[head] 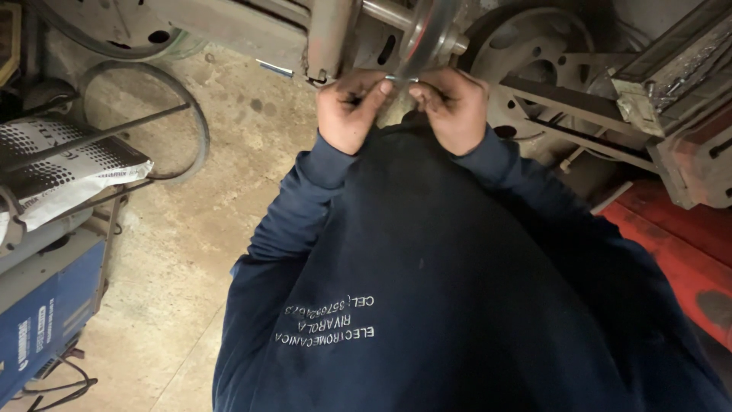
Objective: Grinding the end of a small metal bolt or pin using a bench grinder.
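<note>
Bare, dull grey metal on the pulley wheel (427,34) with a smooth worn sheen at its rim; below the pulley wheel, matt navy cloth on the sweatshirt (457,290); left of it, rough stained concrete floor (191,244); far left, printed paper sack (69,168), creased and matt

Sweatshirt (457,290): navy, white lettering. Sack (69,172): white, black dotted pattern. Box (46,313): blue. Floor (191,252): beige. Panel (679,252): red.
</note>
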